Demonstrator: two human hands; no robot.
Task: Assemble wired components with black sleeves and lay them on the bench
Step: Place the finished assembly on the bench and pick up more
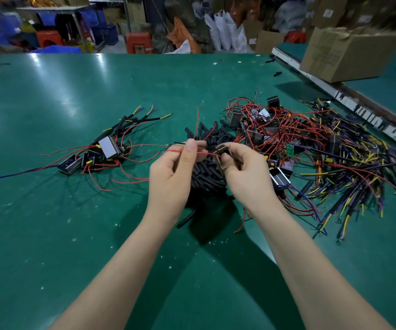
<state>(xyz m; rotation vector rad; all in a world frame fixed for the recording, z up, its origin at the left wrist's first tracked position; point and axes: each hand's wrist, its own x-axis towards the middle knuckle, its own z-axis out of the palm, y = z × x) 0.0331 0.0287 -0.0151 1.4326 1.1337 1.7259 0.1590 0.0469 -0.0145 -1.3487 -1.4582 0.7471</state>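
My left hand (pixel 173 170) pinches a thin red wire (pixel 180 151) together with a black wire between thumb and fingers. My right hand (pixel 244 167) grips a small dark wired component (pixel 220 150) from which that red wire runs. Both hands hover above a heap of short black sleeves (pixel 206 172) at the bench middle. A few sleeved components with red wires (pixel 106 148) lie in a group to the left. A big tangle of loose components and red wires (pixel 275 132) sits to the right.
The green bench (pixel 73 234) spreads all round. Bundles of yellow, purple and black wires (pixel 358 177) lie at far right. A cardboard box (pixel 349 53) stands on a second bench beyond a white rail (pixel 311 79). Stools and bags fill the background.
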